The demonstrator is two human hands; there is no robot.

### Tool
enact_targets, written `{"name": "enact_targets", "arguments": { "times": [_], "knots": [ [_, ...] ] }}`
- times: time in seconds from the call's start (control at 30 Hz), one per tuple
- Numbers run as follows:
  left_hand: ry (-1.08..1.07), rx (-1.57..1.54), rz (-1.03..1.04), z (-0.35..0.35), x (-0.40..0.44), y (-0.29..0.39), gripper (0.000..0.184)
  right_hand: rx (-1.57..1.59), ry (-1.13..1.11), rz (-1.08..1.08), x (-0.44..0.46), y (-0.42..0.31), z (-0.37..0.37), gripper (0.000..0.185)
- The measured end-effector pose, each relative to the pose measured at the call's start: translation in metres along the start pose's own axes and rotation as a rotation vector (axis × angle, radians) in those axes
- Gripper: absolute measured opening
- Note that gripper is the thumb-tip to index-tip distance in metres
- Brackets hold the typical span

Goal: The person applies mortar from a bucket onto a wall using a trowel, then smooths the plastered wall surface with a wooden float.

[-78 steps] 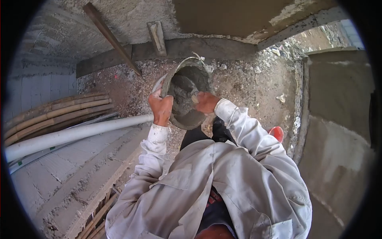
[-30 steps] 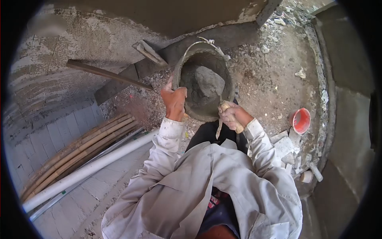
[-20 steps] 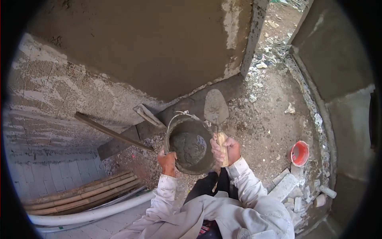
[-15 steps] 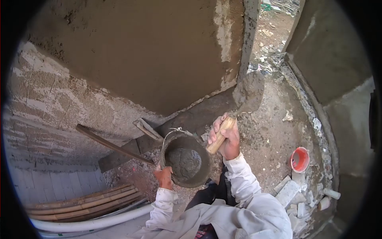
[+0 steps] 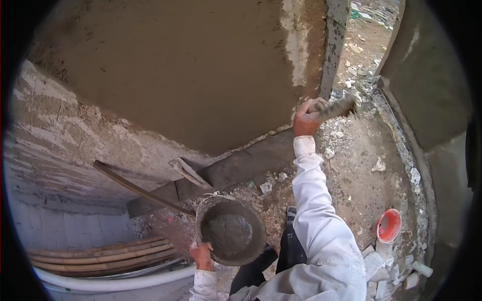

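Observation:
My left hand (image 5: pixel 202 256) is closed on the rim of a dark bucket (image 5: pixel 261 228), its fingers hooked over the edge. Wet grey mortar (image 5: pixel 228 233) partly fills the bucket. Stretched out ahead, my right hand (image 5: pixel 307 118) grips a trowel (image 5: pixel 339 108) close to the lower right corner of the plastered wall (image 5: pixel 191 65). Its mortar-coated blade points right and is seen edge-on, somewhat blurred; the wooden handle is mostly hidden by my fingers.
A wooden float (image 5: pixel 188 173) leans at the wall's foot beside a long thin wooden strip (image 5: pixel 143 190). Bamboo poles (image 5: pixel 100 260) and a white pipe (image 5: pixel 115 285) lie at lower left. An orange bucket (image 5: pixel 389 226) stands right, near broken block pieces (image 5: pixel 374 266).
My right hand has moved up and forward with the trowel, from beside the bucket to the wall's edge, and the blade has turned. My left hand and the bucket appear slightly lower.

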State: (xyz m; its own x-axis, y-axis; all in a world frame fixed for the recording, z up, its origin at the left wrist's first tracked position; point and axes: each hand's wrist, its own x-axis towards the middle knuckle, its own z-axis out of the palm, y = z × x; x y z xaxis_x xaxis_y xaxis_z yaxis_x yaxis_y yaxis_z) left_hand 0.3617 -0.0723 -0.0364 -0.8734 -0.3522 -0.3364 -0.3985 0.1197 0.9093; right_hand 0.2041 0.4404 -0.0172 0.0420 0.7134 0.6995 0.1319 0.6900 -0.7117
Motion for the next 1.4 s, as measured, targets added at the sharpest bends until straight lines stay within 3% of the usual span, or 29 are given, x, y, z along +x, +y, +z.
{"name": "enact_targets", "arguments": {
  "times": [0.1, 0.13, 0.17, 0.2, 0.23, 0.27, 0.33, 0.43, 0.53, 0.6, 0.67, 0.73, 0.77, 0.87, 1.03, 1.17, 1.3, 1.4],
  "knots": [
    [0.020, 0.061, 0.006, -0.005, 0.005, -0.019, 0.049, -0.317, -0.859, 0.040, -0.043, 0.000, -0.008, 0.033],
    [0.004, 0.060, 0.010, -0.001, 0.002, -0.016, 0.050, -0.232, -1.039, 0.018, -0.058, -0.016, -0.035, 0.046],
    [-0.010, 0.046, 0.023, 0.011, 0.000, -0.009, 0.052, -0.003, -0.995, -0.084, -0.097, -0.016, -0.067, 0.056],
    [-0.015, 0.040, 0.027, 0.010, -0.006, -0.004, 0.053, 0.078, -1.135, -0.045, -0.110, -0.033, -0.105, 0.062],
    [-0.052, 0.072, -0.020, 0.006, -0.004, -0.007, 0.054, 0.156, -1.290, 0.059, -0.118, -0.048, -0.143, 0.054],
    [-0.045, 0.100, -0.011, 0.007, -0.006, -0.001, 0.055, 0.123, -1.612, 0.234, -0.111, -0.065, -0.173, 0.045],
    [-0.026, 0.162, -0.009, 0.014, -0.019, 0.013, 0.056, 0.346, -1.768, 0.277, -0.140, -0.059, -0.232, 0.032],
    [-0.157, 0.127, 0.031, 0.012, -0.027, 0.018, 0.062, 0.374, -2.163, 1.295, -0.125, -0.100, -0.286, 0.027],
    [-0.250, 0.286, 0.062, 0.027, -0.061, 0.056, 0.063, 0.504, -1.872, 1.844, -0.195, -0.100, -0.327, 0.017],
    [-0.266, 0.257, 0.166, 0.025, -0.064, 0.046, 0.066, 0.509, -1.604, 2.273, -0.233, -0.107, -0.334, 0.012],
    [-0.318, 0.173, 0.188, 0.022, -0.062, 0.046, 0.067, 0.913, -1.481, 2.620, -0.249, -0.099, -0.348, 0.015],
    [-0.346, 0.102, 0.096, 0.021, -0.064, 0.065, 0.064, 1.111, -1.504, 2.558, -0.214, -0.111, -0.366, 0.021],
    [-0.362, 0.056, 0.048, 0.019, -0.068, 0.068, 0.063, 1.310, -1.424, 2.632, -0.212, -0.107, -0.381, 0.025],
    [-0.282, 0.014, -0.033, 0.022, -0.054, 0.057, 0.064, 1.231, -1.472, 2.336, -0.188, -0.121, -0.380, 0.027],
    [-0.249, -0.110, -0.125, 0.026, -0.047, 0.066, 0.061, 1.331, -1.227, 2.170, -0.128, -0.137, -0.337, 0.031],
    [-0.174, -0.038, -0.087, 0.031, -0.048, 0.069, 0.060, 1.511, -0.987, 1.713, -0.063, -0.145, -0.300, 0.039],
    [-0.155, -0.029, -0.064, 0.018, -0.032, 0.045, 0.063, 1.406, -0.679, 1.080, -0.006, -0.157, -0.252, 0.036],
    [-0.100, -0.027, -0.085, 0.017, -0.030, 0.046, 0.063, 1.120, -0.352, 0.693, 0.026, -0.151, -0.199, 0.032]
  ]
}}
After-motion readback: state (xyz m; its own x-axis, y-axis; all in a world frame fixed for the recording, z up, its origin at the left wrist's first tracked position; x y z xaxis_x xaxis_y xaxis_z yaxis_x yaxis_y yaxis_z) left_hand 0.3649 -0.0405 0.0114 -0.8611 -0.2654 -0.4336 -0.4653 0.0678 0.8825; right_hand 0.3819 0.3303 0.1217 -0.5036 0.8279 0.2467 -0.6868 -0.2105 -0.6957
